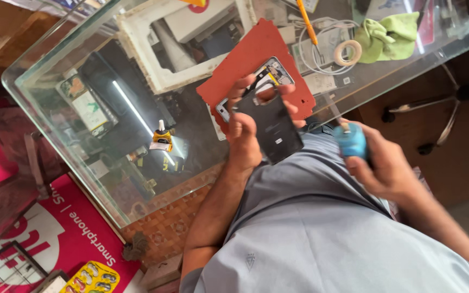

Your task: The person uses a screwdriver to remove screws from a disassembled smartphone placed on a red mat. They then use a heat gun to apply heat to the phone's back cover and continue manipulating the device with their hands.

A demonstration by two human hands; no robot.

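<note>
A clear glass-topped table [55, 103] carries a flat red rubber mat [256, 51], a small yellow-labelled glue bottle [162, 138] standing upright, a crumpled green cloth [389, 35], a roll of pale tape [348, 52], a coiled white cable [321, 46] and an orange-handled tool [306, 21].

We see a black phone back cover [271, 130] above the red-orange mat [256, 54]. Right of the mat we see a bright green cloth [389, 32] and a blue tool handle [352, 142]; left of it, a small yellow-labelled bottle [162, 139].
</note>
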